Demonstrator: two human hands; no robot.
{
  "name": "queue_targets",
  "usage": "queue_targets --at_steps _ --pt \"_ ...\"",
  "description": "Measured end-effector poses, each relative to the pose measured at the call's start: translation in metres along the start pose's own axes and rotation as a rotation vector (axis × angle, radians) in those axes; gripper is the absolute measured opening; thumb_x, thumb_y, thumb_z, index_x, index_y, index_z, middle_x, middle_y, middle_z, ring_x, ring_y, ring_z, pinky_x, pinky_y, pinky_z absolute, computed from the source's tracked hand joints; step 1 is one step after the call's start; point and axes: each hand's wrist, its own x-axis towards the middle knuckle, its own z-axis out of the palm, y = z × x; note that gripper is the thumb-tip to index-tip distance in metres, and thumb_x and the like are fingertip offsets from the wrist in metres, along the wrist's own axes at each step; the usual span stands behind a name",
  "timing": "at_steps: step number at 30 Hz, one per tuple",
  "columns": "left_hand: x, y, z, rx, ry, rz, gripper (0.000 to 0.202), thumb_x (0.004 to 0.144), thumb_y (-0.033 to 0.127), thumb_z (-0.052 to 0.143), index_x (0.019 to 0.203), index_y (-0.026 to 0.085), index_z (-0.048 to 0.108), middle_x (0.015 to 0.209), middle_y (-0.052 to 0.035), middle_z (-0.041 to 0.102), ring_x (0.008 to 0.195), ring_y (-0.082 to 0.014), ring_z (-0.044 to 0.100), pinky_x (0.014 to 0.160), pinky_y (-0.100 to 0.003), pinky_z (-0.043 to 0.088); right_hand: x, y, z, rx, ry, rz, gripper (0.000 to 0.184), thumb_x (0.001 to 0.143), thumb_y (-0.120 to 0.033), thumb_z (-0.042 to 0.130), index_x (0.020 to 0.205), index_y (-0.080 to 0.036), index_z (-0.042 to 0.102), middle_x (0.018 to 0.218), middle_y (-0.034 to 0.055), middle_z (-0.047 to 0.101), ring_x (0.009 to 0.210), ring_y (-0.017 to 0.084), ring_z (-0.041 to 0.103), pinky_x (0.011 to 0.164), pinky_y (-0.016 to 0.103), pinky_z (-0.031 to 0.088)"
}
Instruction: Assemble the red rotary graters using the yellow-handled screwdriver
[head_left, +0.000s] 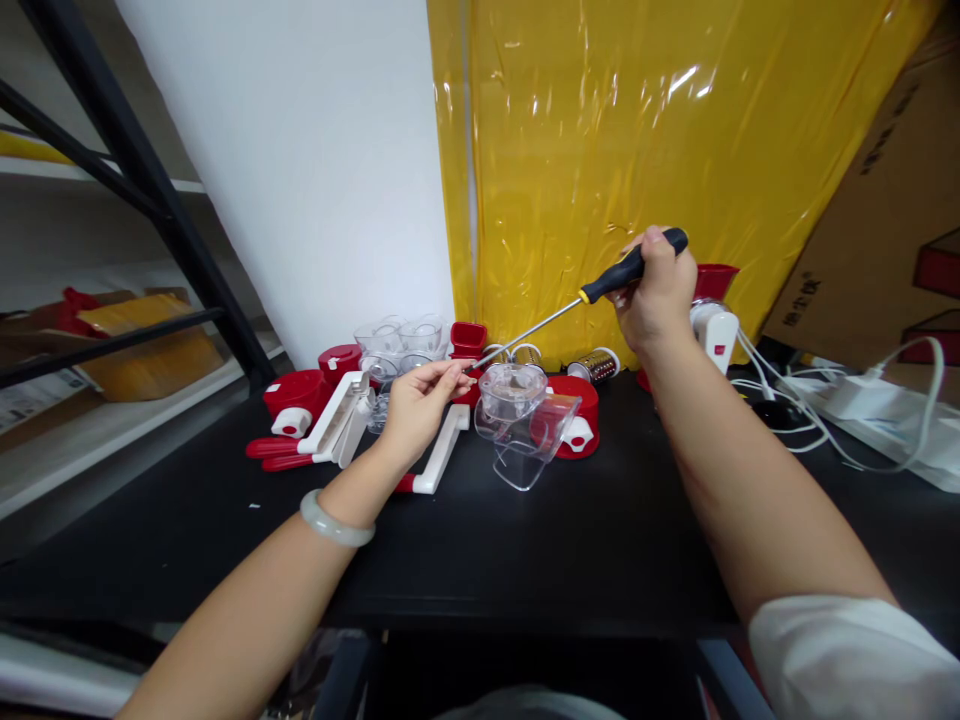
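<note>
A screwdriver (615, 277) with a dark blue and yellow handle is gripped in my right hand (658, 295), its long shank slanting down to the left. At the tip of that shank, my left hand (424, 400) has thumb and fingertips pinched together; what is between them is too small to make out. Just right of the left fingers stands a clear plastic housing (517, 400) with a chute. Below the left hand lies a white crank handle (448, 445) with a red grip. Behind the clear part sits a red round base (581, 410) with a white knob.
On the black table (450, 570), more red bases (296, 395), white handles with red grips (334, 425) and clear cups (401, 340) stand left. A metal grater drum (594, 365) lies at the back. White cables and a power strip (892, 410) occupy the right.
</note>
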Motion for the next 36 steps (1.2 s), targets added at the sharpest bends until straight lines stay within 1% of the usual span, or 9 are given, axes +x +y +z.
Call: queue_targets --at_steps 4,9,14,19,25,31,36 --pt "0.000 0.004 0.001 -0.122 0.025 -0.051 0.027 0.081 0.039 0.075 0.100 0.019 0.077 0.084 -0.0040 0.075 0.076 -0.0111 0.068 0.075 -0.024 0.056 -0.001 0.002 0.003 0.005 0.045 0.008 0.045 0.065 -0.070 0.066 0.063 -0.031 0.044 0.050 -0.0048 0.044 0.043 0.014 0.040 0.042 0.035 0.029" --pt "0.001 0.009 0.002 -0.264 0.046 -0.083 0.026 0.074 0.036 0.081 0.092 0.017 0.077 0.078 -0.0027 0.072 0.073 -0.0096 0.066 0.073 -0.022 0.055 -0.002 0.002 0.004 -0.001 0.087 0.043 0.043 0.067 -0.069 0.065 0.063 -0.031 0.045 0.049 -0.0047 0.046 0.046 0.015 0.042 0.046 0.036 0.030" --pt "0.000 0.011 0.004 -0.349 0.040 -0.094 0.026 0.073 0.034 0.082 0.091 0.016 0.076 0.074 -0.0012 0.069 0.071 -0.0088 0.065 0.072 -0.021 0.055 -0.003 0.002 0.008 0.077 0.117 0.033 0.045 0.067 -0.067 0.065 0.062 -0.028 0.044 0.052 -0.0054 0.041 0.042 0.011 0.035 0.039 0.031 0.025" --pt "0.000 0.014 0.004 -0.382 0.014 -0.113 0.023 0.075 0.031 0.081 0.093 0.017 0.075 0.073 -0.0006 0.068 0.070 -0.0084 0.065 0.070 -0.020 0.054 -0.004 0.004 0.011 0.089 0.108 0.024 0.046 0.069 -0.068 0.064 0.064 -0.027 0.044 0.052 -0.0058 0.040 0.041 0.011 0.035 0.036 0.028 0.024" --pt "-0.001 0.013 0.004 -0.374 0.000 -0.097 0.022 0.077 0.030 0.080 0.094 0.017 0.074 0.072 -0.0005 0.068 0.070 -0.0086 0.065 0.069 -0.020 0.054 -0.005 0.004 0.010 0.071 0.090 0.043 0.042 0.070 -0.065 0.066 0.064 -0.028 0.045 0.052 -0.0052 0.042 0.042 0.011 0.036 0.038 0.029 0.026" --pt "0.000 0.013 0.004 -0.367 -0.010 -0.098 0.023 0.076 0.030 0.080 0.095 0.018 0.075 0.071 -0.0003 0.067 0.069 -0.0086 0.064 0.067 -0.019 0.053 -0.002 0.008 0.009 0.038 0.103 0.019 0.046 0.070 -0.070 0.062 0.064 -0.028 0.043 0.052 -0.0054 0.040 0.041 0.012 0.037 0.037 0.030 0.026" --pt "0.000 0.013 0.003 -0.362 -0.030 -0.095 0.021 0.077 0.029 0.079 0.094 0.018 0.075 0.071 -0.0003 0.066 0.068 -0.0086 0.063 0.067 -0.020 0.053 -0.001 0.011 0.006 0.033 0.087 0.027 0.042 0.071 -0.068 0.063 0.064 -0.031 0.043 0.050 -0.0046 0.043 0.044 0.015 0.041 0.038 0.032 0.028"
